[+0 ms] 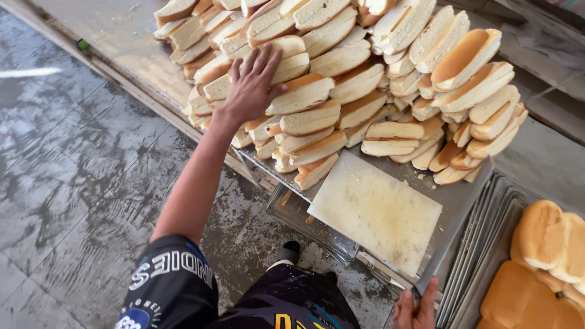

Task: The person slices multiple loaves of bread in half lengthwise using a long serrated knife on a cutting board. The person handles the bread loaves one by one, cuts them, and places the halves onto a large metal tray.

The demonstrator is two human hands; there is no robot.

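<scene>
No packages, labels, signs — or screens.

Right hand [416, 312] and bread pile [341, 73] cut off by edges

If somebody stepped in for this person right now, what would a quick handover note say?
Left hand: open, palm flat on the left side of the big pile of sliced bread rolls on the metal table.
Right hand: gripping the near corner of the table.
White cutting board: bare, in front of the pile.
Whole buns: in a tray at right, uncut.
</scene>
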